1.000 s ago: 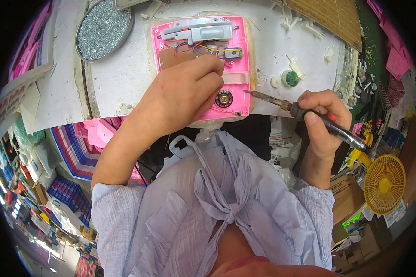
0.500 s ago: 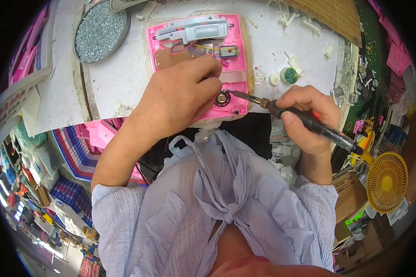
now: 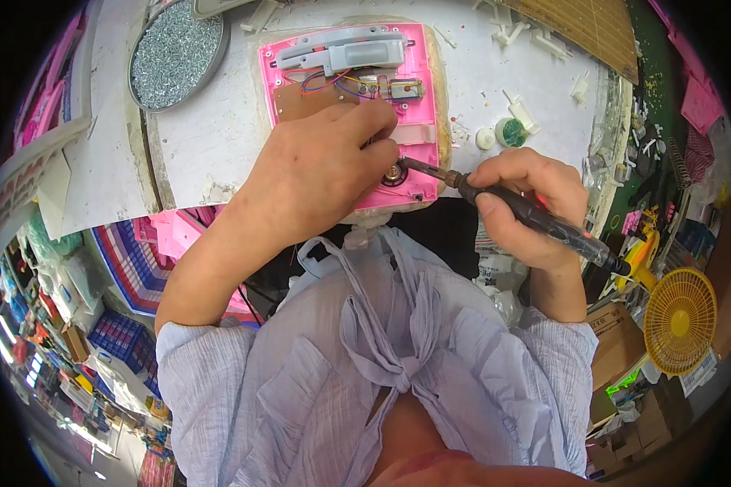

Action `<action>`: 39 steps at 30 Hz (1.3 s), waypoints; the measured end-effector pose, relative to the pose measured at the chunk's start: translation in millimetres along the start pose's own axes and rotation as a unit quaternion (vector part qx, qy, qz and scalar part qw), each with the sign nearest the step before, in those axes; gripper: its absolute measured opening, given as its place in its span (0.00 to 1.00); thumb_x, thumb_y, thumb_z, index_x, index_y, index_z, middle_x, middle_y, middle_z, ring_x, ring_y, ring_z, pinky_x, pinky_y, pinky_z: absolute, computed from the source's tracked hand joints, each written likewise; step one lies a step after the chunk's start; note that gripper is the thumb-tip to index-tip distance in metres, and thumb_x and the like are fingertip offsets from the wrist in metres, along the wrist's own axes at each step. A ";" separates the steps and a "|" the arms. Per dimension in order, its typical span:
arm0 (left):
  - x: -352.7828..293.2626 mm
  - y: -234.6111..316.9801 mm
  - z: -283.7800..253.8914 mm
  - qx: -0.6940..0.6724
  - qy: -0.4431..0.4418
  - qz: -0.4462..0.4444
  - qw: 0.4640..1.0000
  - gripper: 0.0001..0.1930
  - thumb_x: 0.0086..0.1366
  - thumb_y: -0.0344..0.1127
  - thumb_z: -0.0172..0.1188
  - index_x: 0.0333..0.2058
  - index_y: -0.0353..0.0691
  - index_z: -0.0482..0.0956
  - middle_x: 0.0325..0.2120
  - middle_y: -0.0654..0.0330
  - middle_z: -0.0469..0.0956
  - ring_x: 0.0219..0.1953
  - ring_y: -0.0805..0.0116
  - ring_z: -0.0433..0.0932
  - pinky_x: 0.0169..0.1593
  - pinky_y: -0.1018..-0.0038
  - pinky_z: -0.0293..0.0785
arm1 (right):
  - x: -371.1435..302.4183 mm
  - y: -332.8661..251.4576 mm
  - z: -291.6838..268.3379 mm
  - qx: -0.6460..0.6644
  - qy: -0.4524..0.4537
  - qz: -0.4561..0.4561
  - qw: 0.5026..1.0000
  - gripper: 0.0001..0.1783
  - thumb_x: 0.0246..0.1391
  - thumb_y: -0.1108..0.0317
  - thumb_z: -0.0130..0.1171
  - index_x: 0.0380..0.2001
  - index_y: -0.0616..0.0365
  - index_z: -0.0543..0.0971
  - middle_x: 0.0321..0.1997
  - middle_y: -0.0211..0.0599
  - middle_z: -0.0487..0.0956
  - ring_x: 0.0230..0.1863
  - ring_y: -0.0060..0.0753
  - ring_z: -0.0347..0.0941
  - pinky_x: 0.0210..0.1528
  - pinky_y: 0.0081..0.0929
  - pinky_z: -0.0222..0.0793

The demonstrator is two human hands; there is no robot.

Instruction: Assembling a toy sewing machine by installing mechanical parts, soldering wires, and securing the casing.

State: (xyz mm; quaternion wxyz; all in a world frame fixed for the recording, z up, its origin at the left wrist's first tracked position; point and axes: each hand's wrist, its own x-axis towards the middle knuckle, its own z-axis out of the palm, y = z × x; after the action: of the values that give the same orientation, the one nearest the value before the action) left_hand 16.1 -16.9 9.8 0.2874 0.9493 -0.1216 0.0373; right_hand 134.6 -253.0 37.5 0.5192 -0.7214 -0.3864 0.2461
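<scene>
Spreading under everything, the white worktop [image 3: 211, 150] gives the work a flat base in front of the person. On it, close to the body, lies a pink shell [image 3: 422, 154], hollow side up, so its inner parts sit within reach of both hands. A yellowish pad [image 3: 442, 105] shows around the shell, perhaps to cushion it.

The hands are apart. The left hand [image 3: 317, 166] arches over the shell's lower left, fingers curled down; whether the fingertips pinch something or only press, I cannot tell, though the pose looks meant to steady. The right hand [image 3: 540, 203] grips a soldering iron [image 3: 548, 224] by its dark handle, pen-like, which seems chosen for fine aim and to keep skin clear of the metal end.

Off to the left, a round dish [image 3: 223, 57] gathers many small metal pieces [image 3: 175, 57], likely to stop them scattering. Along the shell's far edge rests a grey moulding [image 3: 325, 59], with thin wires [image 3: 313, 82] below it. Near the left fingertips sits a round speaker [image 3: 395, 174]; the iron's tip [image 3: 406, 161] slants to its upper edge, contact unclear.
</scene>
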 end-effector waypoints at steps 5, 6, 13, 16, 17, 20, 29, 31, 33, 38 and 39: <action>-0.7 1.7 -0.1 0.004 0.007 0.000 1.000 0.11 0.52 0.28 0.68 0.36 0.43 0.80 0.43 0.63 0.78 0.41 0.59 0.81 0.38 0.65 0.80 | -0.1 -13.6 -3.3 -0.062 -0.043 0.058 0.995 0.10 0.50 0.75 0.67 0.37 0.68 0.82 0.29 0.35 0.83 0.24 0.18 0.75 0.27 0.16 0.66; -0.5 1.8 -0.1 0.003 0.008 0.003 1.000 0.11 0.52 0.28 0.68 0.36 0.43 0.80 0.42 0.63 0.78 0.41 0.59 0.81 0.38 0.66 0.80 | -0.1 -15.5 -2.5 -0.071 -0.042 0.056 0.995 0.10 0.50 0.75 0.67 0.36 0.68 0.82 0.28 0.35 0.83 0.23 0.17 0.75 0.27 0.16 0.66; 0.5 1.1 -0.5 0.016 -0.001 0.011 1.000 0.11 0.52 0.28 0.68 0.34 0.42 0.79 0.41 0.63 0.78 0.41 0.60 0.81 0.37 0.66 0.80 | -13.5 -22.2 -9.2 -0.007 0.034 0.074 0.997 0.11 0.52 0.75 0.67 0.38 0.68 0.81 0.30 0.35 0.83 0.27 0.17 0.75 0.31 0.15 0.67; 0.1 0.8 0.2 0.019 0.004 0.012 1.000 0.10 0.52 0.28 0.68 0.34 0.42 0.79 0.41 0.63 0.78 0.40 0.60 0.81 0.37 0.66 0.80 | -20.8 -14.3 -14.2 0.021 0.085 0.046 0.995 0.10 0.51 0.75 0.69 0.37 0.65 0.82 0.26 0.32 0.83 0.22 0.15 0.73 0.27 0.14 0.65; -0.1 0.6 0.4 0.019 0.005 0.013 1.000 0.10 0.53 0.28 0.68 0.34 0.43 0.79 0.41 0.63 0.78 0.41 0.60 0.81 0.37 0.66 0.80 | -23.8 -12.8 -17.2 0.031 0.093 0.045 0.994 0.10 0.52 0.74 0.69 0.37 0.65 0.82 0.26 0.32 0.83 0.23 0.14 0.73 0.27 0.14 0.65; -1.4 -0.2 2.2 0.019 0.016 0.016 1.000 0.11 0.53 0.28 0.69 0.36 0.42 0.79 0.41 0.62 0.78 0.40 0.60 0.82 0.38 0.66 0.80 | -30.0 -14.0 -22.9 0.059 0.121 0.057 0.989 0.14 0.54 0.73 0.68 0.42 0.67 0.79 0.29 0.33 0.83 0.27 0.14 0.73 0.30 0.13 0.64; -20.6 -10.2 0.4 -0.056 0.139 0.000 0.989 0.18 0.52 0.24 0.72 0.44 0.40 0.84 0.45 0.56 0.79 0.39 0.62 0.83 0.39 0.69 0.82 | -50.8 1.4 -37.2 0.081 0.199 0.044 0.976 0.16 0.53 0.73 0.67 0.44 0.70 0.78 0.34 0.37 0.82 0.31 0.17 0.73 0.37 0.13 0.65; -23.0 -10.6 1.8 -0.031 0.136 0.014 0.990 0.17 0.53 0.26 0.72 0.43 0.41 0.85 0.44 0.57 0.79 0.38 0.63 0.83 0.37 0.70 0.81 | -50.2 3.5 -34.4 0.078 0.201 0.040 0.976 0.15 0.54 0.74 0.66 0.44 0.70 0.78 0.35 0.37 0.82 0.32 0.17 0.73 0.37 0.14 0.66; -19.9 -7.5 2.2 0.011 0.115 0.033 0.993 0.13 0.55 0.30 0.71 0.41 0.43 0.85 0.41 0.60 0.80 0.35 0.64 0.82 0.33 0.69 0.79 | -51.7 2.5 -33.3 0.084 0.202 0.040 0.975 0.14 0.54 0.75 0.66 0.44 0.70 0.78 0.36 0.37 0.82 0.32 0.17 0.74 0.37 0.14 0.67; -19.9 -8.2 -1.8 0.042 0.093 0.061 0.993 0.15 0.54 0.29 0.71 0.42 0.41 0.86 0.40 0.57 0.80 0.35 0.60 0.81 0.35 0.66 0.78 | -77.0 4.3 -49.9 0.104 0.272 0.049 0.955 0.13 0.54 0.77 0.65 0.43 0.68 0.79 0.36 0.34 0.82 0.34 0.17 0.74 0.38 0.15 0.67; -22.5 -9.9 2.3 0.043 0.102 0.065 0.992 0.15 0.53 0.29 0.71 0.42 0.40 0.86 0.40 0.56 0.81 0.36 0.58 0.81 0.36 0.65 0.78 | -89.9 10.0 -63.7 0.097 0.283 0.052 0.953 0.12 0.54 0.77 0.65 0.43 0.67 0.79 0.37 0.32 0.81 0.35 0.16 0.73 0.38 0.15 0.66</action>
State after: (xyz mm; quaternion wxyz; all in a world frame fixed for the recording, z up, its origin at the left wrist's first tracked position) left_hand -3.2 -5.5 -0.6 0.2537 0.9422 -0.1515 0.1580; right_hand 133.7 -363.3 45.6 0.6610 -0.7271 -0.1596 0.0948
